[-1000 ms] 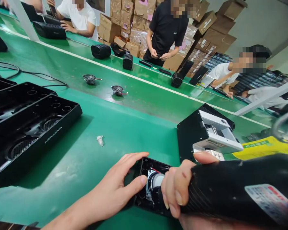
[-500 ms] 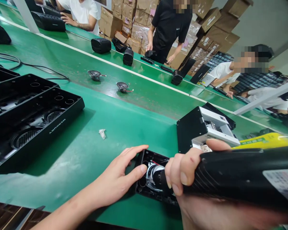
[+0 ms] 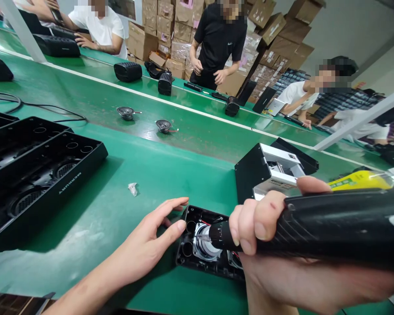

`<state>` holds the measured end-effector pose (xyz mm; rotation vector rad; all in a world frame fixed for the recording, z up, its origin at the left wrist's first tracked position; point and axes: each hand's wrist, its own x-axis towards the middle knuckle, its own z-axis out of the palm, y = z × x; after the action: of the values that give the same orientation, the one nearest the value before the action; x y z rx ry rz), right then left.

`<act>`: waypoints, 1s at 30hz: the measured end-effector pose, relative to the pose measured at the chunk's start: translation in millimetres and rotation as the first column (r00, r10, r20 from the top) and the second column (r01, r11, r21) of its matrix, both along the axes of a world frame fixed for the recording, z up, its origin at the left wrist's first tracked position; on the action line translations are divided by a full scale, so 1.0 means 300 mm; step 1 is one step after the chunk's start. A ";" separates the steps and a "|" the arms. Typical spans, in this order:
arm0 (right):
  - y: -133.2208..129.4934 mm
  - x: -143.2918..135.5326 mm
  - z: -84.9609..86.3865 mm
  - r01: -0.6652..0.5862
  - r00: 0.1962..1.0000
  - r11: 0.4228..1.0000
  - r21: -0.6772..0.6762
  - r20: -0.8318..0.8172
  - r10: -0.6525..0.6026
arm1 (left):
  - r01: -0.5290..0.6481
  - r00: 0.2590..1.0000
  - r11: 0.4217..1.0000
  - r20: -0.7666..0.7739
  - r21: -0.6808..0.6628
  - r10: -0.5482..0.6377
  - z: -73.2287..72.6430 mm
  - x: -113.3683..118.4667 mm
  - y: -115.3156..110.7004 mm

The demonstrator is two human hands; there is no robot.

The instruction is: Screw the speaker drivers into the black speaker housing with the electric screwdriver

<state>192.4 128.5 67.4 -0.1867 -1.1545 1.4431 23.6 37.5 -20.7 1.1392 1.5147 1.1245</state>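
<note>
A long green bench (image 3: 170,175) fills most of the room here, its mat smooth and a little glossy, with a darker conveyor strip (image 3: 197,127) running across it and a white line (image 3: 190,107) along the strip's far edge. Close to the near edge lies a small black speaker housing (image 3: 200,245), open side up, a silvery driver (image 3: 202,247) seated inside it. The left hand (image 3: 144,249) rests flat on the mat against the housing's left end, fingers spread and clamped on nothing, thumb touching the rim. The right hand (image 3: 259,227) is wrapped tight around a thick black electric screwdriver (image 3: 315,229), whose tip points down into the housing at the driver. Just behind the housing stands a black and white box-like fixture (image 3: 272,170), and beside it a yellow packet (image 3: 357,179). To the left, two long black speaker shells (image 3: 36,175) lie side by side, grilles down, and a scrap of white paper (image 3: 132,189) sits on bare mat between them and the hand. Two loose drivers (image 3: 164,126) lie on the conveyor strip, well apart from the work. Across the bench, finished black speakers (image 3: 128,71) stand near other people, one standing in a black shirt (image 3: 216,39), others seated. Stacked cardboard cartons (image 3: 177,26) line the wall behind them.
</note>
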 end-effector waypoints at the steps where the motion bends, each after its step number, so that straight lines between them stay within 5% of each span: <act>1: 0.002 -0.001 -0.001 -0.011 1.000 1.000 -0.009 0.002 0.011 | -0.006 1.000 1.000 -0.008 0.005 0.006 0.002 -0.005 0.001; 11: -0.011 -0.049 -0.054 -0.242 0.969 0.961 -0.137 0.015 0.246 | 0.037 0.996 0.998 -0.087 0.042 -0.033 0.022 -0.003 0.026; 16: -0.017 -0.063 -0.061 -0.236 0.971 0.961 -0.148 0.015 0.240 | 0.050 0.996 0.999 -0.070 0.020 -0.049 0.020 -0.004 0.022; 24: -0.009 -0.058 -0.051 -0.019 0.999 0.997 -0.079 0.042 0.022 | 0.050 0.997 0.999 -0.052 0.015 -0.049 0.016 -0.004 0.024; 30: 0.012 -0.081 -0.043 -0.079 0.995 0.996 -0.049 0.050 0.082 | 0.059 0.998 0.998 -0.031 0.030 -0.058 0.011 -0.007 0.031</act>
<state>168.2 132.2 54.5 -0.2138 -1.1822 1.5452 21.5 46.7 -17.4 1.2188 1.4814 1.0988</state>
